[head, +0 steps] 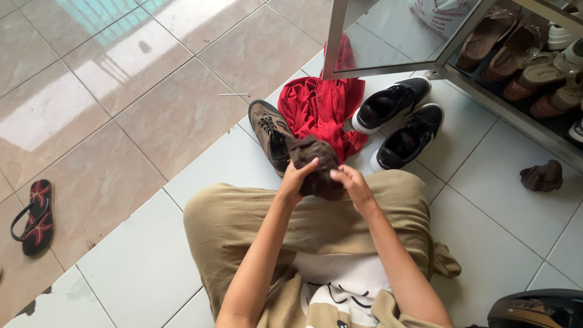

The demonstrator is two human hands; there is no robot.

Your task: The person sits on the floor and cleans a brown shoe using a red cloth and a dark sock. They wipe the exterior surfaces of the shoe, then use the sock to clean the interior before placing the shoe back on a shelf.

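Note:
I sit on the floor with my knees in tan trousers. Both hands hold a dark brown sock above my lap. My left hand grips its left side and my right hand grips its right side. Just beyond the sock lies a brown lace-up shoe on the white tiles. Beside that shoe, a red cloth lies crumpled.
A pair of black sneakers stands right of the red cloth. Another dark brown sock lies at the right. A metal shoe rack with sandals fills the top right. A red-and-black sandal lies at the left. A dark helmet shows bottom right.

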